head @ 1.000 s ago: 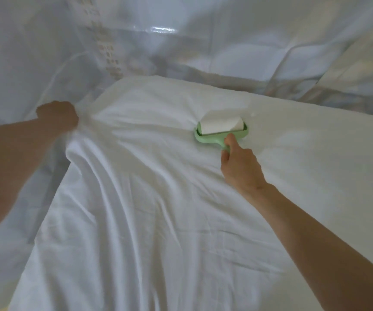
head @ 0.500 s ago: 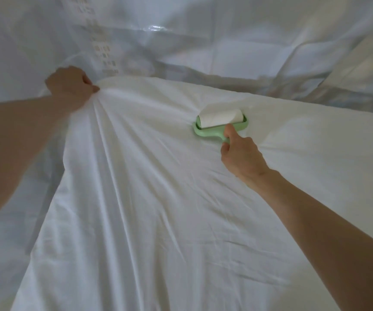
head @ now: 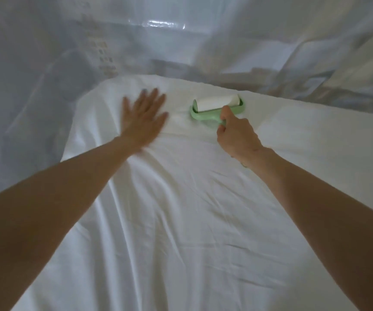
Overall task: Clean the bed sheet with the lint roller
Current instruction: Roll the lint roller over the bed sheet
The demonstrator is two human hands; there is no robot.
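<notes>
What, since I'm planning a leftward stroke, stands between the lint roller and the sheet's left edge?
The left hand, fingers spread flat on or just above the bed sheet, lies directly left of the lint roller that the right hand grips. Nothing else visible stands there, only wrinkles.

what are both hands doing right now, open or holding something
Left hand: open, fingers spread flat on the bed sheet.
Right hand: closed around the handle of the lint roller.

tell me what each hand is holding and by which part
The right hand grips the green plastic lint roller by its handle. The left hand holds nothing; it lies flat, fingers spread, on the white bed sheet.
</notes>
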